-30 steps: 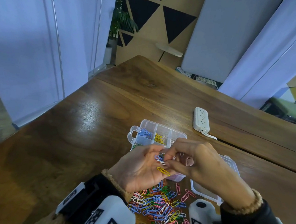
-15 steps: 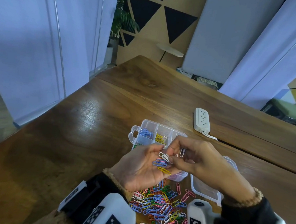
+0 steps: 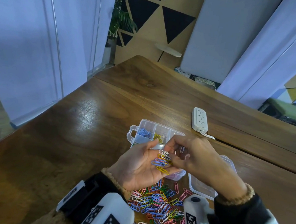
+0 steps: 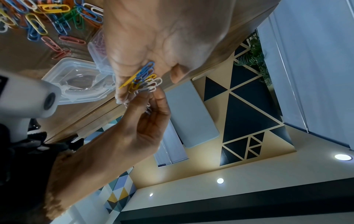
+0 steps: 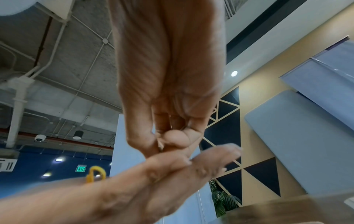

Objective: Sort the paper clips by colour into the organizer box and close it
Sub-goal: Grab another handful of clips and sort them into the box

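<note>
hands are meeting above the organizer box (image 3: 143, 127). left hand (image 3: 138, 167) is lying palm up with fingers relaxed, carrying a small bunch of clips (image 3: 161, 161). right hand (image 3: 196, 156) is pinching at the white ones in that bunch, fingers curled. loose paper clips (image 3: 156, 204) are lying below both wrists; box lid (image 3: 199, 188) is sitting under the right wrist.
</note>
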`<state>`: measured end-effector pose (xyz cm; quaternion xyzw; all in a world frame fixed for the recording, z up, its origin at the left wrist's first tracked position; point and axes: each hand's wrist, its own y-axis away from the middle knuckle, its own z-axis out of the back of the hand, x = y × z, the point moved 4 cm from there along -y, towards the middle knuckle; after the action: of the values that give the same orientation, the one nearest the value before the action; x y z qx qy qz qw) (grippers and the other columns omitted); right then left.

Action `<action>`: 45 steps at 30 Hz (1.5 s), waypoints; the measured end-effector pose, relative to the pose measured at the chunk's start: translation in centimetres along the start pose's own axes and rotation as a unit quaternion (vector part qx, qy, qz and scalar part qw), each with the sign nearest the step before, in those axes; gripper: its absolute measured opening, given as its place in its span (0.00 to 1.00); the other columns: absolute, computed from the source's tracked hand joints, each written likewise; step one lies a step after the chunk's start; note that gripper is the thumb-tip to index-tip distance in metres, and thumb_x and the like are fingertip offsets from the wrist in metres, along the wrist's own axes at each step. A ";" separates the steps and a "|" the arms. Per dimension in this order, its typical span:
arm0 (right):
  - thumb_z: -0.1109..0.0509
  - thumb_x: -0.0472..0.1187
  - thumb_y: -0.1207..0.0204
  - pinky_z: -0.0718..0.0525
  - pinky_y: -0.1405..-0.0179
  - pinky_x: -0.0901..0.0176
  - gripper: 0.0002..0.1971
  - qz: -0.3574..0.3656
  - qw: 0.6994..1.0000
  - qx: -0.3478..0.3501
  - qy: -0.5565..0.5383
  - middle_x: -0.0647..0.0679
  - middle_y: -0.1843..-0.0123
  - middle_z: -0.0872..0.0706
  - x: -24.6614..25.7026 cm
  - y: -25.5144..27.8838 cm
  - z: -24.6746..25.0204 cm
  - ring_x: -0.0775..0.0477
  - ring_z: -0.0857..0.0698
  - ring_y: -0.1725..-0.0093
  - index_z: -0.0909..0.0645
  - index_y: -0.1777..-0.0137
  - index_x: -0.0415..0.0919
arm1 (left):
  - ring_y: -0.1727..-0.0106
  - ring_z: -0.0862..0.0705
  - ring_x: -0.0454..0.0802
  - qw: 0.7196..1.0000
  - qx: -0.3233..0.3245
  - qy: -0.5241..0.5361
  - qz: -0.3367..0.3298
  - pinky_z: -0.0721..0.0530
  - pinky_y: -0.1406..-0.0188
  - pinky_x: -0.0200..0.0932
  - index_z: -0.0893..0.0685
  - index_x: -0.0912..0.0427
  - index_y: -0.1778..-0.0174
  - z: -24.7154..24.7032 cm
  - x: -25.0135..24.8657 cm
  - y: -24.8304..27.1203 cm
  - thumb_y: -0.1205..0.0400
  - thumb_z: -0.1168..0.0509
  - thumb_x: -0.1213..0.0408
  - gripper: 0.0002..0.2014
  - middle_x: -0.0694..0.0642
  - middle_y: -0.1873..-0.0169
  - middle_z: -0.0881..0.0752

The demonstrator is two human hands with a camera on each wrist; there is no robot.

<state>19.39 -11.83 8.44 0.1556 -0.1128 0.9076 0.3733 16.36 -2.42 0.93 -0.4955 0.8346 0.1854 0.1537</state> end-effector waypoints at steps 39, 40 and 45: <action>0.31 0.29 0.37 0.15 0.62 0.71 0.06 -0.213 0.766 -0.028 -0.606 0.45 0.66 0.14 -6.1 -0.8 1.7 0.56 0.14 0.66 0.19 0.59 0.31 | 0.42 0.17 0.75 0.996 -0.049 0.070 -0.035 0.18 0.42 0.62 0.24 0.88 0.40 2.8 -3.8 0.1 0.12 0.54 0.57 0.31 0.82 0.38 0.21; 0.30 0.29 0.37 0.15 0.62 0.71 0.07 -0.219 0.772 -0.026 -0.596 0.44 0.65 0.14 -6.4 -1.2 2.2 0.55 0.14 0.66 0.19 0.59 0.30 | 0.43 0.16 0.75 0.995 -0.056 0.071 -0.044 0.18 0.45 0.63 0.25 0.88 0.39 3.2 -4.5 0.2 0.12 0.54 0.57 0.30 0.82 0.38 0.22; 0.32 0.23 0.29 0.23 0.72 0.69 0.04 -0.286 0.850 -0.003 -0.442 0.40 0.66 0.19 -8.4 -4.7 2.2 0.51 0.22 0.68 0.22 0.63 0.30 | 0.41 0.17 0.74 0.992 -0.057 0.077 -0.083 0.20 0.47 0.65 0.29 0.86 0.33 4.2 -6.2 1.0 0.15 0.45 0.60 0.27 0.82 0.35 0.24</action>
<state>28.77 -14.68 7.87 0.5647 -0.2193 0.5956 0.5275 18.67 4.70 0.10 -0.5835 0.7881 0.1805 0.0757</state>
